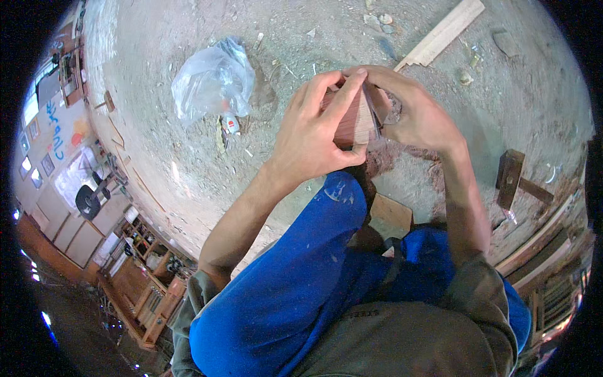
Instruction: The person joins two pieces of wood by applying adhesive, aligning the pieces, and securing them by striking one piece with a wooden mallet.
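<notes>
A reddish-brown wooden block (349,129) with striped grain is raised in front of my knee. My left hand (308,135) is closed round its left side, thumb below and fingers over the top. From the right, my right hand (419,112) grips a thin brown piece (377,100) with a dark edge against the block's right side; whether it is a sheet or a second slab I cannot tell. The fingertips of both hands come together at the top. My fingers hide part of the block.
A clear plastic bag (210,81) lies on the dusty ground at left, a small white-and-red bottle (231,124) beside it. A pale plank (443,32) lies beyond my hands. A hammer-shaped wooden piece (510,179) rests at right. Wooden shelving (147,276) stands far left.
</notes>
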Demonstrator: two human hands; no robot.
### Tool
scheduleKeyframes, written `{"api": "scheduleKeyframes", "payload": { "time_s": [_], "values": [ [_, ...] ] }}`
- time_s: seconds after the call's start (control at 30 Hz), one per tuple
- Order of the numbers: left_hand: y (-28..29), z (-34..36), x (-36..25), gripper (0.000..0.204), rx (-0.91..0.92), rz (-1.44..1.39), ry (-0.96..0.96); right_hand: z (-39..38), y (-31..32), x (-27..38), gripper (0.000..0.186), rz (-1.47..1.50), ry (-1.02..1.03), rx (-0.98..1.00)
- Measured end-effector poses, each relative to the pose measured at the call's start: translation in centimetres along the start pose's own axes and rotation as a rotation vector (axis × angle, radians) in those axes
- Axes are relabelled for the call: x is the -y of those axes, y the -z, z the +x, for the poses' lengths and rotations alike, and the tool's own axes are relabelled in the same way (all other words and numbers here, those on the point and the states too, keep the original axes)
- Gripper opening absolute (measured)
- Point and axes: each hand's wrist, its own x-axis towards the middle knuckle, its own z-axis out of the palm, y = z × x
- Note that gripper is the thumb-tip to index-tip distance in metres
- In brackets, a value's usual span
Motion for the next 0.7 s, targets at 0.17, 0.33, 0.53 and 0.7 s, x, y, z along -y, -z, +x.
{"api": "scheduleKeyframes", "payload": {
  "time_s": [0.17, 0.33, 0.53, 0.7],
  "values": [
    [-1.1, -0.4, 0.8, 0.095, -0.083, -0.032, -0.013, -0.6, 0.0, -0.1, 0.081, 0.043, 0.028, -0.050],
    [-0.6, 0.1, 0.2, 0.096, -0.034, 0.036, -0.009, -0.8, -0.4, -0.9, 0.079, 0.020, 0.072, -0.084],
    [-1.3, 0.0, 0.9, 0.104, -0.038, 0.079, -0.045, -0.9, -0.6, -1.2, 0.079, 0.035, 0.076, -0.101],
    [-1.6, 0.3, 1.6, 0.106, -0.041, 0.138, -0.063, -0.8, -0.6, -1.4, 0.077, 0.037, 0.105, -0.124]
  ]
}}
